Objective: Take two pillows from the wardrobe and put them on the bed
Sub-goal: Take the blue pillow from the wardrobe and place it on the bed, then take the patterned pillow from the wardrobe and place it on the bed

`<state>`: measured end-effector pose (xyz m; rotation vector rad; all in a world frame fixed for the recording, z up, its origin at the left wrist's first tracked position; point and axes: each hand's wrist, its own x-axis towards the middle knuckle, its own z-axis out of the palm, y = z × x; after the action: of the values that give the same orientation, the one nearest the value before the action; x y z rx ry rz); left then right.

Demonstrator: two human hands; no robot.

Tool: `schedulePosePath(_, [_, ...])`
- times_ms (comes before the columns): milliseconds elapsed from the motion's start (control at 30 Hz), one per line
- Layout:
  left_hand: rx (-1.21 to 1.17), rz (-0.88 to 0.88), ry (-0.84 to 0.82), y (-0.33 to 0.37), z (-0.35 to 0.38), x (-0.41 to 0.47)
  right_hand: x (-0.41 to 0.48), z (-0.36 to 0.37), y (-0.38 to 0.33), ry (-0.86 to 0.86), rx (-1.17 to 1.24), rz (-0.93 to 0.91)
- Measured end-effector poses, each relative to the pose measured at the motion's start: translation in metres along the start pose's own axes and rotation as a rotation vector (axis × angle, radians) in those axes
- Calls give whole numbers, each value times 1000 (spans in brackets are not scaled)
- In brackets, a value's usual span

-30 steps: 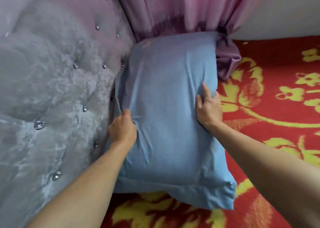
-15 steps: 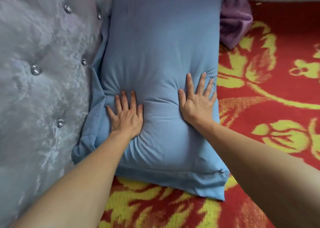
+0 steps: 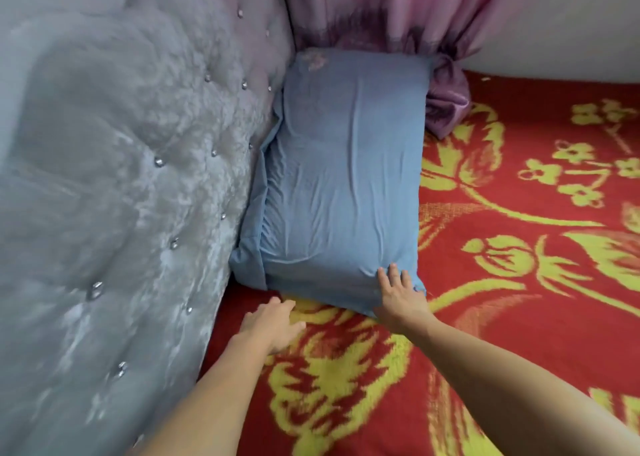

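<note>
A blue pillow (image 3: 346, 185) lies on the bed (image 3: 519, 282), its long left side against the headboard and its far end under the curtain. My right hand (image 3: 398, 294) rests flat on the pillow's near right corner, fingers spread, gripping nothing. My left hand (image 3: 273, 324) hovers open just off the pillow's near edge, over the red and yellow blanket, touching no pillow. Only one pillow is in view. The wardrobe is out of sight.
A grey tufted headboard (image 3: 121, 196) with shiny studs fills the left side. A pink curtain (image 3: 381, 9) hangs at the back, its purple end (image 3: 446, 109) bunched on the bed beside the pillow. A pale wall (image 3: 571, 40) borders the bed's far side.
Both hands slid back from the pillow's middle toward me. The left hand came off the pillow; the right now lies on its near corner. The view pulled back.
</note>
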<state>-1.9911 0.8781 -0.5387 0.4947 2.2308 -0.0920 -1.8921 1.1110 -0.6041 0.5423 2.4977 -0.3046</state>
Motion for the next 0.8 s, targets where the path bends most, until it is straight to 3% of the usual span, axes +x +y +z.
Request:
schedulePosePath(133, [-104,-28,146,-36,21,-84,-50,-11,-39,47,-1,-95])
schedulePosePath(400, [-132,-85,278,-107,94,-245,-183,4,-134,121,-144,-342])
schedulePosePath(800, [-209,-217,144,-172,218,-437,-389,9,-164,202,-265,-499])
